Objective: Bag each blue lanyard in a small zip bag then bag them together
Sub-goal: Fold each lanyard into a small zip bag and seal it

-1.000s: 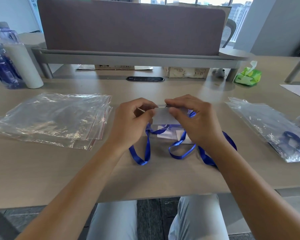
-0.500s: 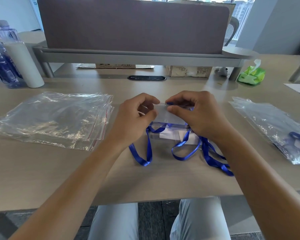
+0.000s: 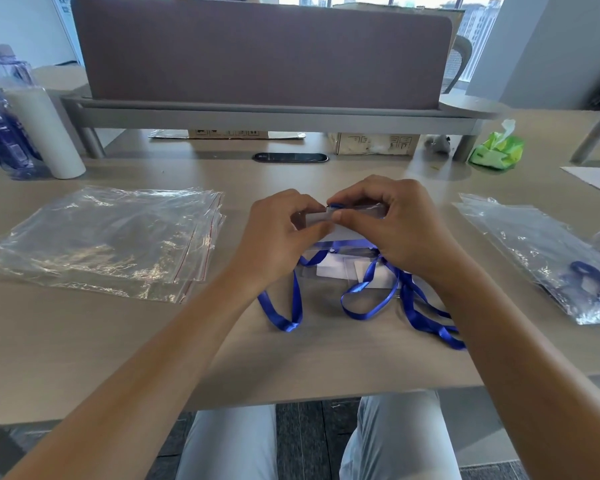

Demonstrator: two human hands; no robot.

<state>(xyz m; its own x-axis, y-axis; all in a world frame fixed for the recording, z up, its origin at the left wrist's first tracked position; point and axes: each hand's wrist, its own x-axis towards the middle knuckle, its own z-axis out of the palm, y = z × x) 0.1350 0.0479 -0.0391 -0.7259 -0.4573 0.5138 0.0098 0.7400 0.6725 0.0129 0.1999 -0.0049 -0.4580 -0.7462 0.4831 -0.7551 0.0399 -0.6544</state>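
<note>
Both hands, left (image 3: 278,237) and right (image 3: 392,226), pinching badge (image 3: 321,218) above lanyards (image 3: 361,299); bags (image 3: 101,244) at nine o'clock.

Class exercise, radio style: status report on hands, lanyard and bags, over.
Left hand and right hand pinch the badge holder. Blue lanyard unbagged. Zip bag stack untouched. Nothing in the way.

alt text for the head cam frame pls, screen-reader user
Both hands, left hand and right hand, pinch a clear badge holder above a desk, blue lanyards trailing beneath. Empty zip bags lie left; a filled bag lies right.
</note>
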